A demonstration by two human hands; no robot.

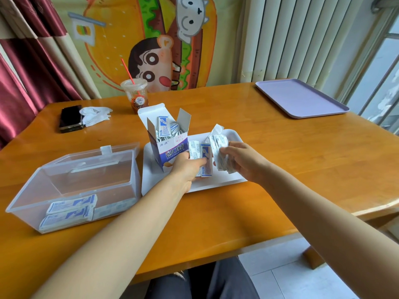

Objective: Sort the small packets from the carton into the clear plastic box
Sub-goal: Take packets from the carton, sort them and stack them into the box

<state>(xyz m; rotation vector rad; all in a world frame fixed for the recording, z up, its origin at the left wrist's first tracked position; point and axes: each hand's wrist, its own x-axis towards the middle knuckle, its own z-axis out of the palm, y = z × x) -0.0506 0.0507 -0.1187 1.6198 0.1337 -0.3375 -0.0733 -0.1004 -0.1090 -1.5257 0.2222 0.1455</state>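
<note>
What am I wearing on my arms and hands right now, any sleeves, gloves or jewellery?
Nothing that shows. Both forearms are bare to the picture's edge, with no sleeve in view. The left hand and right hand are ungloved, and no watch, bracelet or ring is visible on them.

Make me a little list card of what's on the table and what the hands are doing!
Left hand: pinches a few packets over the white tray
Right hand: grips a packet bundle
Carton: open, upright on the white tray, loose packets inside
Clear box: lid open, stacked packets at its bottom
Also there: drink cup, phone, purple tray
</note>
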